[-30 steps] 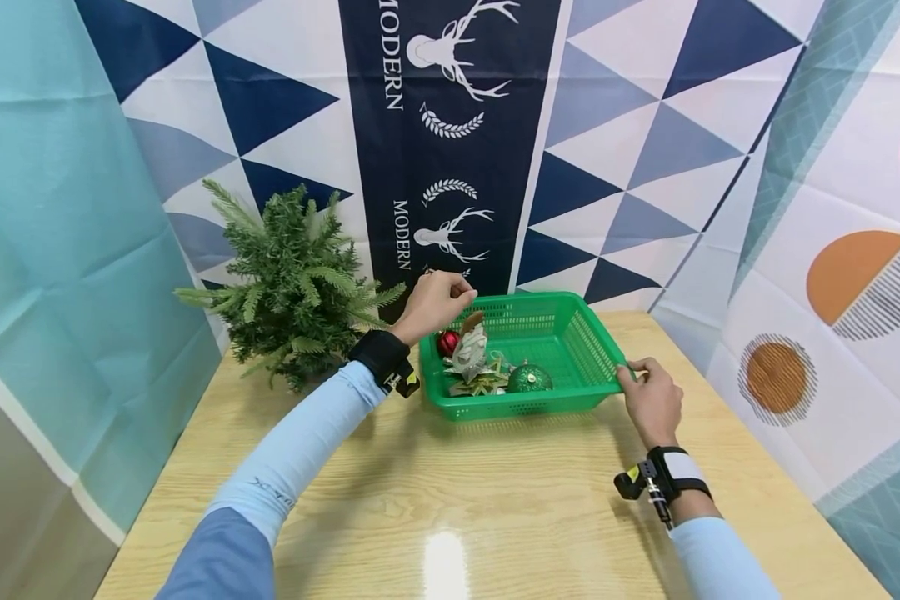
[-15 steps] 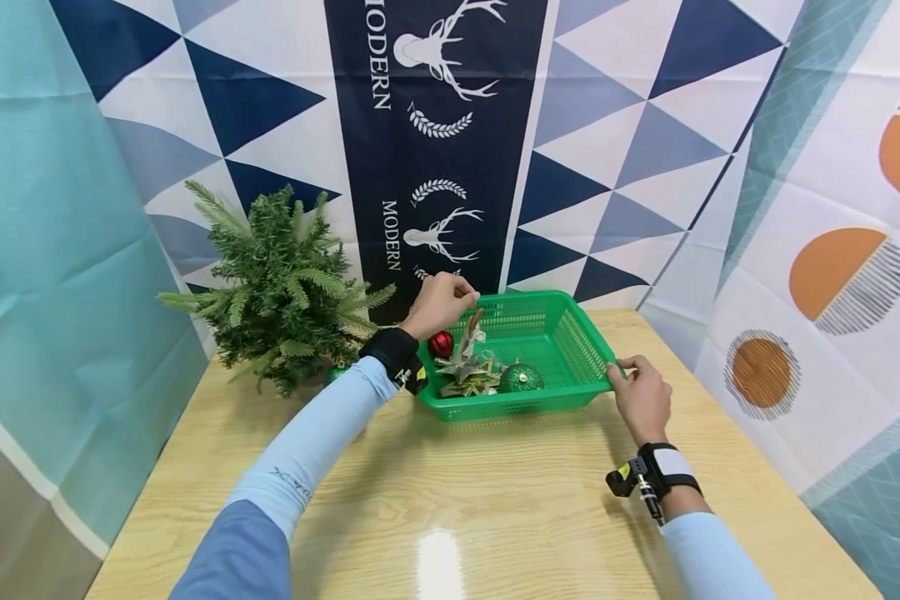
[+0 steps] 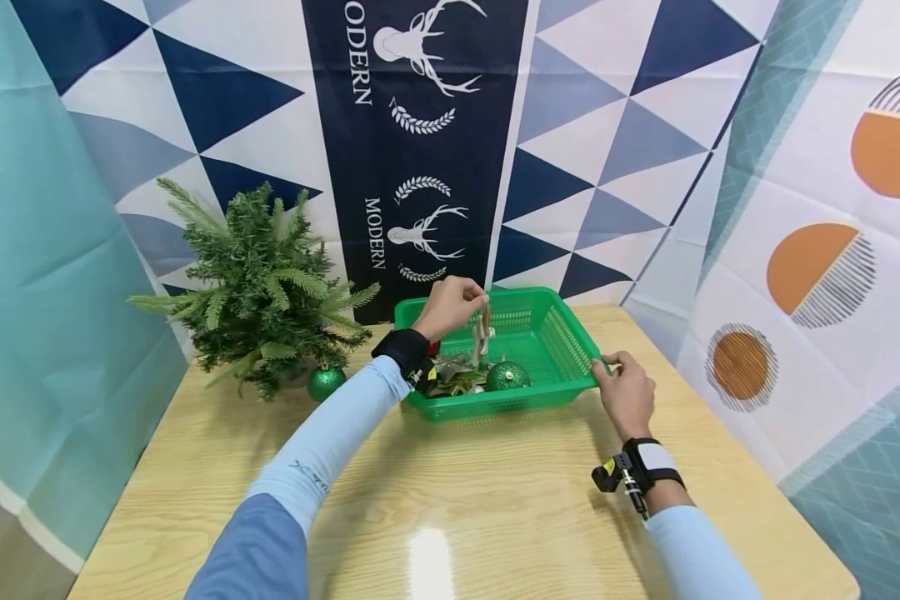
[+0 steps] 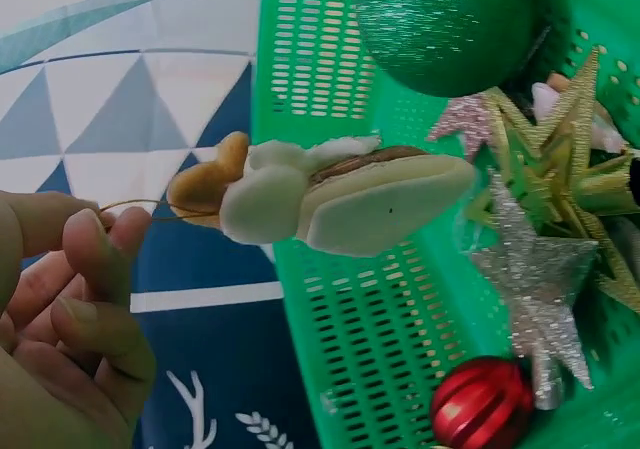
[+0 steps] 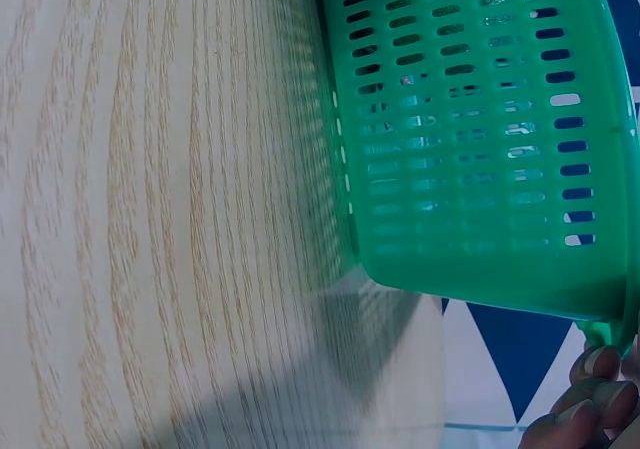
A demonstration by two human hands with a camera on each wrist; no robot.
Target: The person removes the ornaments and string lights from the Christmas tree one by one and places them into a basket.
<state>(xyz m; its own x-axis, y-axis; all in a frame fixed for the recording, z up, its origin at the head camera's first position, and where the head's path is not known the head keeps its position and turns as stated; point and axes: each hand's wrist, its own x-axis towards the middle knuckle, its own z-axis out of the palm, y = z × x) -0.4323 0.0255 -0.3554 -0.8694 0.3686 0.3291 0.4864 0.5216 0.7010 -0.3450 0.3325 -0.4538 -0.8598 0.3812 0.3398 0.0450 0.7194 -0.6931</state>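
In the left wrist view my left hand (image 4: 75, 299) pinches a thin gold loop. From it hangs a white and brown hanging Christmas ornament (image 4: 360, 199), whose exact figure I cannot make out. The head view has this left hand (image 3: 448, 307) over the left part of a green plastic basket (image 3: 551, 333). My right hand (image 3: 625, 392) grips the basket's near right corner, and its curled fingers (image 5: 600, 399) show at the rim in the right wrist view. Inside lie a green glitter ball (image 3: 507, 376), a silver star (image 4: 535, 269), gold stars (image 4: 560, 149) and a red ball (image 4: 482, 404).
A small artificial Christmas tree (image 3: 258, 287) stands left of the basket, with a green ball (image 3: 326, 382) low on its right side. Patterned cloth (image 3: 420, 125) hangs close behind. The wooden table (image 3: 390, 500) reaches toward me in front of the basket.
My left hand has moved right over the basket, and the ornament with it, now turned edge-on. The head view has swung right, baring the green ball by the tree. My right hand keeps its grip.
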